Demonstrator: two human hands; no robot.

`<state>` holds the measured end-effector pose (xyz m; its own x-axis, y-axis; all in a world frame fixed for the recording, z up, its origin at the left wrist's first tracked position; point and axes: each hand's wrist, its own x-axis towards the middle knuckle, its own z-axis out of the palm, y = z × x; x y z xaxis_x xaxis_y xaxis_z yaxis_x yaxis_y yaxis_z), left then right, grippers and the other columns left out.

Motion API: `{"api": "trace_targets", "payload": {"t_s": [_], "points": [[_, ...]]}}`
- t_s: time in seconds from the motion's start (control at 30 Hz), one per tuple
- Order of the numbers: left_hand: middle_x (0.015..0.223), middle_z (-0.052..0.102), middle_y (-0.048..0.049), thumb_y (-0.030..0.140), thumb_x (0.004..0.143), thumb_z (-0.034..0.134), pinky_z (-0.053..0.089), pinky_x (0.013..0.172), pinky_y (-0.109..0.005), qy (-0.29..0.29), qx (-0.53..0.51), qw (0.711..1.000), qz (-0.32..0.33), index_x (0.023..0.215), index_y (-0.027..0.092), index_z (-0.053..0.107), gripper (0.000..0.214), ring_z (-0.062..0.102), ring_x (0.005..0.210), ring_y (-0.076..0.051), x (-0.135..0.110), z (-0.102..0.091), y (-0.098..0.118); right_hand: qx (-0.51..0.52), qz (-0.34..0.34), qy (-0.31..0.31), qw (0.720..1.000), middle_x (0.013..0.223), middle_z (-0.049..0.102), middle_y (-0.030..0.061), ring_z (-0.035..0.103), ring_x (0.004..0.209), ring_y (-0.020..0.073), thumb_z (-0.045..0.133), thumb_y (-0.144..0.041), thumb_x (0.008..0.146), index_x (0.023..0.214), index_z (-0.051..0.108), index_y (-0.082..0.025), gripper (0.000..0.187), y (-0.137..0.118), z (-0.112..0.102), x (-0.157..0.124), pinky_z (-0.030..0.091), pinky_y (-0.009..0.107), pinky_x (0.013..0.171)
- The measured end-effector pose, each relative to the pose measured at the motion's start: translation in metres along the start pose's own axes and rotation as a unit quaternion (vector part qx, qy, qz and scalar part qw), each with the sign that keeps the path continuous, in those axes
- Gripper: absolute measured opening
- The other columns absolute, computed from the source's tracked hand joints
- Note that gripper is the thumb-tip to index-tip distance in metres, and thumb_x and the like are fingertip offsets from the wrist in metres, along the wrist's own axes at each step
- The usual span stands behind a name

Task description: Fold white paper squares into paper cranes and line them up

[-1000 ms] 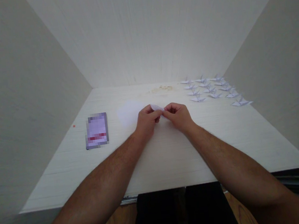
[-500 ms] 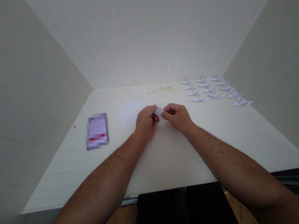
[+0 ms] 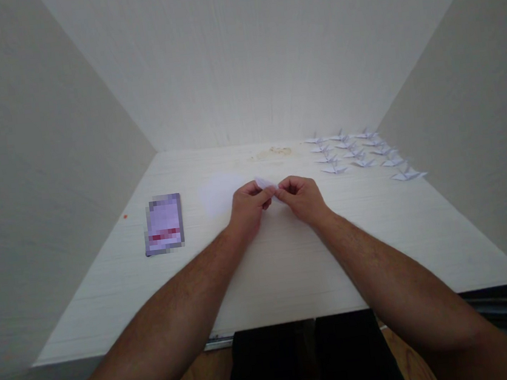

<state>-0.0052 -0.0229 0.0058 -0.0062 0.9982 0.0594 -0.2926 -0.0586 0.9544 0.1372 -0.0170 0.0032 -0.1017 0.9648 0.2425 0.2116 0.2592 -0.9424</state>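
Observation:
Between my hands is a small piece of folded white paper, held just above the middle of the table. My left hand pinches it from the left, thumb lying across its face. From the other side my right hand grips its right end between thumb and forefinger. The two thumb tips nearly meet, and much of the paper is covered by fingers. Beside my left hand, white paper lies flat on the table. Several folded paper cranes stand in rows at the back right.
A tablet-like purple rectangle, its face pixelated, lies on the left of the white table. A small orange dot is near the left edge. Walls close in the table at the back and both sides. Brownish stains mark the back.
My left thumb has slid right along the folded paper towards my right thumb. More of the paper's upper left end now shows above the fingers. My right hand has hardly moved.

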Motion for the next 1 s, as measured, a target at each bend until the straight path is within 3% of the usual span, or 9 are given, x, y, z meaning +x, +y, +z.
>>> {"api": "trace_targets", "payload": {"t_s": [0.17,0.27,0.33,0.47,0.6,0.73,0.87,1.0], "points": [[0.075,0.063,-0.0021,0.041,0.072,0.07,0.039,0.049,-0.024,-0.016,-0.118,0.991,-0.056,0.08,0.018,0.065,0.025,0.056,0.059,-0.012,0.002,-0.002,0.007,-0.051,-0.103,0.093,0.989,0.076,0.062,0.0005,0.053,0.068,0.0131,0.069,-0.03,0.076,0.072,0.067,-0.021,0.011,0.0,-0.006,0.002,0.043,0.028,0.064],[0.068,0.061,-0.003,0.054,0.076,0.064,0.039,0.046,-0.025,-0.012,-0.123,0.985,-0.12,0.077,0.017,0.06,0.037,0.056,0.054,-0.013,0.003,-0.002,0.01,-0.066,-0.112,0.096,0.987,0.076,0.063,0.0005,0.054,0.069,0.0138,0.069,-0.031,0.079,0.076,0.07,-0.022,0.009,0.0,-0.009,0.003,0.044,0.029,0.066],[0.065,0.061,-0.0025,0.05,0.073,0.071,0.036,0.044,-0.024,-0.022,-0.083,0.987,-0.135,0.079,0.016,0.061,0.036,0.054,0.051,-0.012,0.003,-0.002,0.009,-0.063,-0.112,0.079,0.989,0.075,0.065,0.0003,0.056,0.069,0.014,0.069,-0.03,0.079,0.077,0.072,-0.023,0.008,0.001,-0.01,0.002,0.045,0.029,0.066],[0.064,0.062,0.0015,0.026,0.058,0.084,0.036,0.046,-0.022,-0.007,-0.046,0.995,-0.093,0.096,0.016,0.062,0.044,0.054,0.051,-0.01,0.004,-0.003,0.004,-0.041,-0.119,0.047,0.991,0.084,0.073,0.002,0.062,0.074,0.0139,0.066,-0.024,0.079,0.085,0.075,-0.023,0.011,0.003,-0.008,0.002,0.048,0.03,0.07],[0.063,0.061,0.0039,0.024,0.057,0.084,0.037,0.049,-0.023,0.013,-0.029,0.999,-0.044,0.107,0.015,0.063,0.054,0.05,0.05,-0.008,0.006,-0.005,0.0,0.015,-0.041,0.052,0.998,0.087,0.075,0.004,0.066,0.074,0.0146,0.064,-0.025,0.077,0.096,0.074,-0.02,0.022,0.0,-0.005,0.002,0.051,0.029,0.068],[0.07,0.065,0.0011,0.026,0.058,0.083,0.042,0.054,-0.023,0.025,0.006,1.0,-0.012,0.096,0.014,0.067,0.043,0.055,0.057,-0.009,0.005,-0.005,-0.001,0.038,0.014,0.045,0.998,0.069,0.07,0.0018,0.059,0.059,0.0123,0.071,-0.034,0.07,0.082,0.073,-0.017,0.021,0.0,-0.005,0.003,0.046,0.026,0.056],[0.066,0.065,0.0004,0.027,0.061,0.08,0.044,0.054,-0.023,-0.005,0.028,0.999,-0.019,0.074,0.015,0.066,0.023,0.056,0.058,-0.01,0.003,-0.004,-0.001,0.014,-0.002,0.033,0.999,0.061,0.066,0.0001,0.053,0.054,0.0107,0.07,-0.035,0.071,0.072,0.069,-0.017,0.018,0.002,-0.005,0.003,0.04,0.025,0.052],[0.057,0.059,0.0025,0.027,0.062,0.08,0.043,0.052,-0.023,-0.013,0.043,0.999,-0.005,0.061,0.017,0.059,0.022,0.053,0.052,-0.009,0.004,-0.005,-0.003,-0.044,-0.03,0.016,0.998,0.063,0.066,-0.0004,0.053,0.056,0.0108,0.067,-0.032,0.075,0.071,0.067,-0.018,0.015,0.001,-0.005,0.001,0.039,0.024,0.053]]}}
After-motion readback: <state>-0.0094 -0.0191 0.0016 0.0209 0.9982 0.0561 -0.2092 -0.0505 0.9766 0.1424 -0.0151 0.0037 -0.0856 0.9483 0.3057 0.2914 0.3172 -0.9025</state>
